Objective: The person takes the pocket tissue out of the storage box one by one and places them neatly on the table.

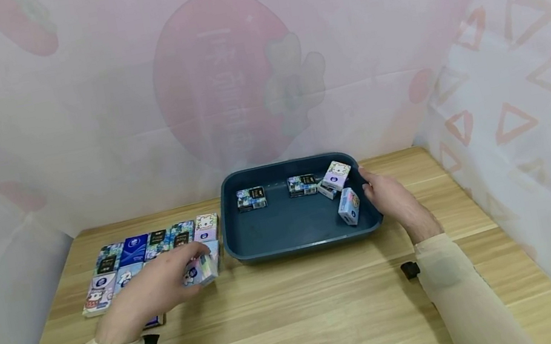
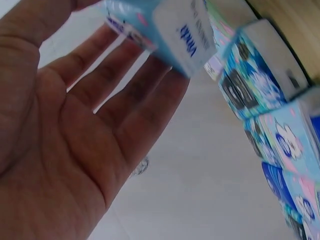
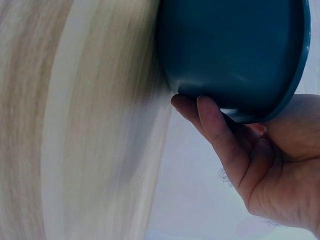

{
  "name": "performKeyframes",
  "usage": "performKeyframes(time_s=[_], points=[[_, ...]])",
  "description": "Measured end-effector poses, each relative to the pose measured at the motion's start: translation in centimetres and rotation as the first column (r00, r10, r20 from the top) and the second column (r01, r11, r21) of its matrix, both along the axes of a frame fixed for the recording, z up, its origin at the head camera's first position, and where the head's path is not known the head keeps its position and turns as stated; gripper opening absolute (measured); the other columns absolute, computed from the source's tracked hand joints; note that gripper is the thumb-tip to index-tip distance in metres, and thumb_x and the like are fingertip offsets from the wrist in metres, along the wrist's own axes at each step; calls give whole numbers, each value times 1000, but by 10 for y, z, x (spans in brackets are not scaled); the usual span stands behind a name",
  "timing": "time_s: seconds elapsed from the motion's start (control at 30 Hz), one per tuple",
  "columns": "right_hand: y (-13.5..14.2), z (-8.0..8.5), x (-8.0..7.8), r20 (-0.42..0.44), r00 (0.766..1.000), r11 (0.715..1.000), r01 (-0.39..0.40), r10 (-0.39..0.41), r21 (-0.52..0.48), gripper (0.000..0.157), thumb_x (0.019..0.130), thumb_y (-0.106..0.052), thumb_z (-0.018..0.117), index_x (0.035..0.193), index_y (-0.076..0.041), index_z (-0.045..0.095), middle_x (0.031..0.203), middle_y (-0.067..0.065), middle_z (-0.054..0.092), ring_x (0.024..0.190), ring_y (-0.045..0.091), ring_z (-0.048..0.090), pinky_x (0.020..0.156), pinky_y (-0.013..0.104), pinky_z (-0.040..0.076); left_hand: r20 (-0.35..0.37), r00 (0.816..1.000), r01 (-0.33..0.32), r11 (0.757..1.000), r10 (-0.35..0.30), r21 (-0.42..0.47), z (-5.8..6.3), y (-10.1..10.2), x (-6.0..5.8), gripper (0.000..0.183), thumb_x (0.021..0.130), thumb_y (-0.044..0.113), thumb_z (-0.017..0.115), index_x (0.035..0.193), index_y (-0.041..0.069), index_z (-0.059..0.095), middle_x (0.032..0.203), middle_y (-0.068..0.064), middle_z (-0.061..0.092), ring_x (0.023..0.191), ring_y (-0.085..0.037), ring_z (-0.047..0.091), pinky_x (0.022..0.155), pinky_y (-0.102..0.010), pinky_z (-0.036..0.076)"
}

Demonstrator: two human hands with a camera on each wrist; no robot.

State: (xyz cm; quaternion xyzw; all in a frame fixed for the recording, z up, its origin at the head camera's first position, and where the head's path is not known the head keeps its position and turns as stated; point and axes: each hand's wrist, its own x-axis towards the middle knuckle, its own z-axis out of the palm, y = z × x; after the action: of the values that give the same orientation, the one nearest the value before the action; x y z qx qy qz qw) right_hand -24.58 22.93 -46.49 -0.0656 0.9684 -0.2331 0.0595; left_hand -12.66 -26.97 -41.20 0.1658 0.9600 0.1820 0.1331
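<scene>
Just left of the dark tray, half-hidden by the left hand and cut off up top in the left wrist view: tissue pack, pale blue, white end, blue lettering. Held between thumb and fingers parted barely enough. Also gripping the tray's right end with a half-closed right hand, thumb tip hidden.

We see a pale-blue Vinda tissue pack, tilted, pinched in the left hand near adjoining rows of patterned packs; the right hand grips the right end of a dark teal tray; inside sit five small packs, two overlapping.
</scene>
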Motion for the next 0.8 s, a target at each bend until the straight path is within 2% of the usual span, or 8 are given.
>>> performKeyframes(time_s=[0.27,0.43,0.57,0.8], points=[[-1,-1,-1,-1,1000,1000,0,0,5,59,123,-12,48,180,2,40,141,34,72,76,27,61,64,33,45,42,999,21,999,-19,-41,-3,-13,7,62,92,18,102,147,11,73,137,-9,81,119,-25,78,106,-60,69],[-1,-1,-1,10,1000,1000,3,-3,4,59,124,-12,48,180,2,39,152,34,69,85,30,67,65,33,46,23,999,28,996,-26,-85,-10,-18,10,60,92,22,103,145,15,74,140,-10,81,124,-29,79,107,-62,69],[-1,0,0,4,1000,1000,4,-4,6,59,124,-12,48,180,2,39,152,35,69,86,32,68,65,34,45,15,999,38,994,-37,-103,-16,-21,11,61,91,21,103,145,17,75,142,-11,81,129,-34,80,109,-64,68],[-1,1,0,11,1000,1000,6,-6,9,59,124,-12,48,181,2,38,147,34,71,81,30,65,65,34,46,-3,998,54,990,-55,-130,-23,-24,12,59,88,19,106,139,15,77,135,-8,83,123,-30,79,108,-63,68]])
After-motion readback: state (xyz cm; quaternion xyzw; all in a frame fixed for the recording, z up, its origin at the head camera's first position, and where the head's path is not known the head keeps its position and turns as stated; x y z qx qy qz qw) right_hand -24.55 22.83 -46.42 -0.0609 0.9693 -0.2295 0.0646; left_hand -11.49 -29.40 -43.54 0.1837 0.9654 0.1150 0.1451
